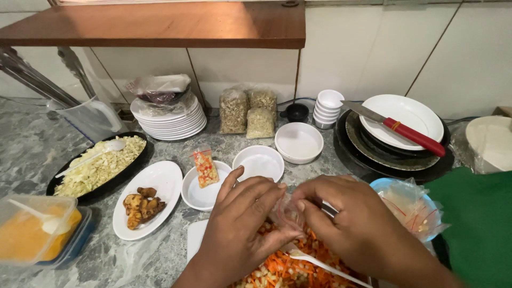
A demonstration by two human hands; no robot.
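A grey marbled desk fills the frame beneath a white tiled wall and wooden shelf at upper left. At lower centre, the left hand and right hand together pinch a small clear bag above chopped vegetables.

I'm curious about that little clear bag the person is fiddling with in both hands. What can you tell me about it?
The small bag is thin, clear, crinkled plastic, glossy where light catches it. It is pinched between the left hand and the right hand, fingertips gripping its top edge from both sides. It hangs just above the chopped carrot mix. Whether anything is inside cannot be told; the fingers hide most of it.
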